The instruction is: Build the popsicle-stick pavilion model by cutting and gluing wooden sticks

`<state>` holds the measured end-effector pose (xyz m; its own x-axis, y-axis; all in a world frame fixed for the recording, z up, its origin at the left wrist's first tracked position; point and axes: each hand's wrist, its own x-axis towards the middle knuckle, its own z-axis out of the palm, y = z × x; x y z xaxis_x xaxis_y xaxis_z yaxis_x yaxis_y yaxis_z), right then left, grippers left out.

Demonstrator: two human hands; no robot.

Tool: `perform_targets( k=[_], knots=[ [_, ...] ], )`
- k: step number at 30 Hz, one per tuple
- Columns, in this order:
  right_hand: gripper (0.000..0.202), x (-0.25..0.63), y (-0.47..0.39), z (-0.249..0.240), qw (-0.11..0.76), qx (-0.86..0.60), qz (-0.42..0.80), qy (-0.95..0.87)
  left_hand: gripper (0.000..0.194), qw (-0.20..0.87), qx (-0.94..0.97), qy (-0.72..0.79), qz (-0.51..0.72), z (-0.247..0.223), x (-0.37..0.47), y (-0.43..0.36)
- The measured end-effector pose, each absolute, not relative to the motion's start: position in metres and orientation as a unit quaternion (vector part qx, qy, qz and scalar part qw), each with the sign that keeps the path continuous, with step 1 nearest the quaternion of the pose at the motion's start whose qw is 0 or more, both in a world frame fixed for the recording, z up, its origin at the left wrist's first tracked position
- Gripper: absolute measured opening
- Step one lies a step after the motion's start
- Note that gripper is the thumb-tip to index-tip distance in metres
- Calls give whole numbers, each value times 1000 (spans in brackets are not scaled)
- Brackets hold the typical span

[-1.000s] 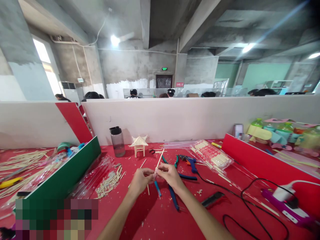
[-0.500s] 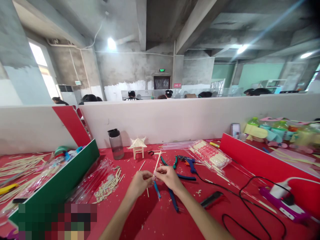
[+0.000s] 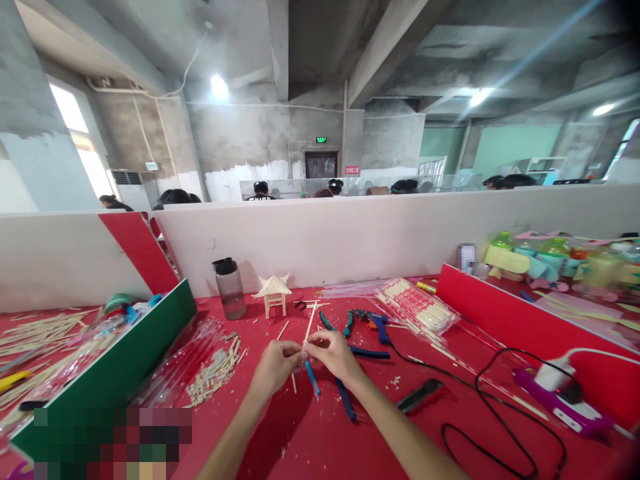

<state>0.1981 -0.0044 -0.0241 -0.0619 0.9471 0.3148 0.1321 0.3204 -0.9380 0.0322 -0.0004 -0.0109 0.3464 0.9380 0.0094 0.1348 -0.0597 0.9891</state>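
Over the middle of the red table, both my hands are closed in a pinch around a thin wooden stick (image 3: pixel 311 323), which points up and away from me. My left hand (image 3: pixel 274 365) meets my right hand (image 3: pixel 331 353) at the stick's near end, fingertips touching or nearly so. Just below the fingers shows a slim blue object (image 3: pixel 313 379); whether it touches them I cannot tell. Dark blue tool handles (image 3: pixel 345 400) lie partly hidden under my right hand. Beyond the hands stands a small pavilion model (image 3: pixel 273 295) made of sticks.
Right of my hands lie teal-handled pliers (image 3: pixel 348 324), a blue glue gun (image 3: pixel 379 327), packed sticks (image 3: pixel 420 307) and a dark cutter (image 3: pixel 420 396). A black cord runs near a purple power strip (image 3: pixel 565 404). Cut sticks (image 3: pixel 215 373), a bottle (image 3: pixel 231 293) and a green divider (image 3: pixel 110 367) are left.
The whole view has shifted slightly, so things appear a little farther left. My hands keep the same pinch on the stick, with hardly any movement.
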Motion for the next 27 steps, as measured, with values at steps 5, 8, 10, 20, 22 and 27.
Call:
perform_targets(
  k=[5, 8, 10, 20, 22, 27],
  knots=[
    [21, 201, -9, -12, 510, -460, 319, -653, 44, 539, 587, 450, 403, -12, 21, 10],
    [16, 200, -18, -7, 429, -506, 250, -705, 44, 533, 565, 459, 431, -11, 8, 16],
    [15, 194, -26, -9, 329, -540, 198, -749, 43, 536, 547, 463, 446, -10, 0, 19],
    [58, 173, -49, -15, 118, -588, 89, -795, 43, 540, 512, 467, 478, -14, -8, 21],
    [57, 176, -46, -13, 143, -595, 113, -783, 43, 537, 517, 467, 475, -15, -9, 21],
    [43, 186, -31, -11, 305, -552, 174, -757, 45, 544, 511, 463, 478, -19, -10, 24]
  ],
)
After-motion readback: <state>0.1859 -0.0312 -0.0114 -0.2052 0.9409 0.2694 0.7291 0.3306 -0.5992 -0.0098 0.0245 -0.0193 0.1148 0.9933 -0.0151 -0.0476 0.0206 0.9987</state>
